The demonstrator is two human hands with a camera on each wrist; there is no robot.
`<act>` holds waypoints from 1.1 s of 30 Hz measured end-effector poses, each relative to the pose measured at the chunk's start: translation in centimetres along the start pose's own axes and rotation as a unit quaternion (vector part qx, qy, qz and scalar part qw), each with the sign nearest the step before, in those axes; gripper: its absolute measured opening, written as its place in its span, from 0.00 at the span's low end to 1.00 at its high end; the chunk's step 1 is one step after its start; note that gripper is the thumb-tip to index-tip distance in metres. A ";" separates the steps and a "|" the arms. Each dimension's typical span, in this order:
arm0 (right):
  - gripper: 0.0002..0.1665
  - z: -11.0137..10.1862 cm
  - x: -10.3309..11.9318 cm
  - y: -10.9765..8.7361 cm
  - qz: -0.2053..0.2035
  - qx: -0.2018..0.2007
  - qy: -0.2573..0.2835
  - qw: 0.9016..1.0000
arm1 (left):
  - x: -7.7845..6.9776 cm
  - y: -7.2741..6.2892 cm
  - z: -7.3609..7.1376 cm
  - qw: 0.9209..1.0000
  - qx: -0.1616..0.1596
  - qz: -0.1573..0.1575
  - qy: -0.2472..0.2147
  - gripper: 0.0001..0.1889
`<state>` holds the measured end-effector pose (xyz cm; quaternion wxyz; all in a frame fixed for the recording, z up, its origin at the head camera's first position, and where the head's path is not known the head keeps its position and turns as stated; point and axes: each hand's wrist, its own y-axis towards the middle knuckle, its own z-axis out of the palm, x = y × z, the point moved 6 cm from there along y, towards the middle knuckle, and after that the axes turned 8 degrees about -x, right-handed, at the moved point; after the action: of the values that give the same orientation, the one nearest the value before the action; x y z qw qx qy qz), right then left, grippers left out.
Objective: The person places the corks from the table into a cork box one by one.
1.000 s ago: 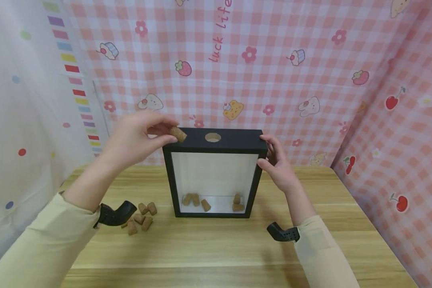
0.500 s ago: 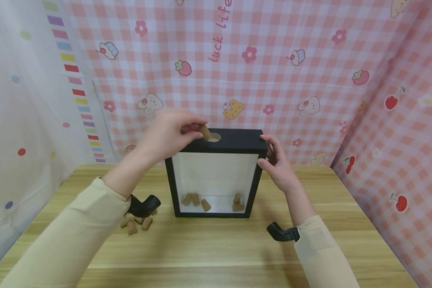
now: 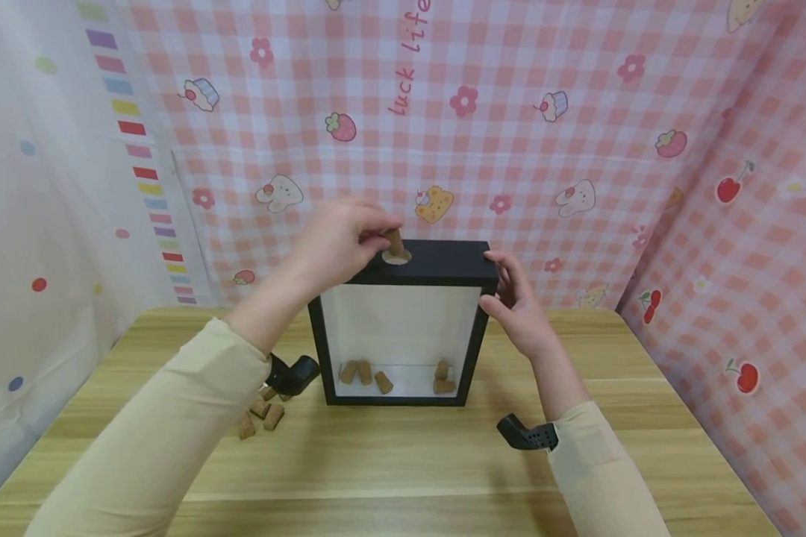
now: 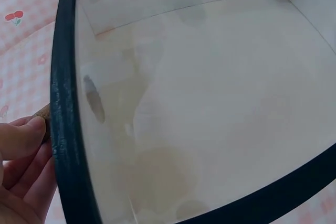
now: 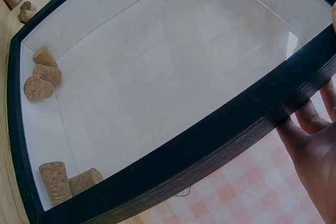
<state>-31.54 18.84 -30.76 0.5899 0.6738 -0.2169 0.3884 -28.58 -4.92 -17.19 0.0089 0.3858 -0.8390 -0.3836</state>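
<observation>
A cork (image 3: 395, 242) stands nearly upright at the round hole (image 3: 397, 259) in the top of a black-framed display box with a clear front (image 3: 451, 261). My left hand (image 3: 341, 240) pinches it between thumb and fingers; in the left wrist view this cork (image 4: 44, 115) shows just outside the frame's edge. How deep its lower end sits in the hole I cannot tell. My right hand (image 3: 522, 312) grips the box's upper right corner, thumb at the front and fingers on the top and side. Several corks (image 3: 384, 383) lie inside on the box floor, in groups left and right.
A small pile of loose corks (image 3: 273, 416) lies on the wooden table (image 3: 376, 477), left of the box and partly behind the left wrist camera (image 3: 295, 375). A pink checked curtain (image 3: 510, 149) hangs close behind the box.
My left hand has carried the cork rightward from the box's top left corner to the hole, and the cork has turned more upright. My right hand and the box have stayed put.
</observation>
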 end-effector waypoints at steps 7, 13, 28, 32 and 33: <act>0.31 0.0 -0.1 0.1 -0.004 0.002 0.007 1.000 | 0.2 0.1 0.7 1.000 0.012 0.001 0.011 0.14; 0.31 0.1 -0.1 0.1 -0.002 0.001 0.009 1.000 | 0.1 0.0 1.3 0.999 0.036 -0.001 0.026 0.16; 0.30 0.1 -0.1 -0.1 0.007 -0.002 0.007 1.000 | 0.5 -1.2 0.3 0.999 0.010 0.029 -0.020 0.18; 0.30 0.2 -0.1 0.0 0.004 -0.001 0.008 1.000 | 0.3 -2.0 -0.6 0.998 -0.013 0.050 -0.032 0.17; 0.30 0.2 -0.1 0.0 0.003 -0.001 0.009 1.000 | 0.2 -2.3 -0.9 0.998 -0.021 0.055 -0.033 0.17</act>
<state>-31.50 18.63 -30.85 0.5911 0.6691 -0.2143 0.3962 -27.01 -6.53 -18.10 0.0109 0.3260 -0.8505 -0.4125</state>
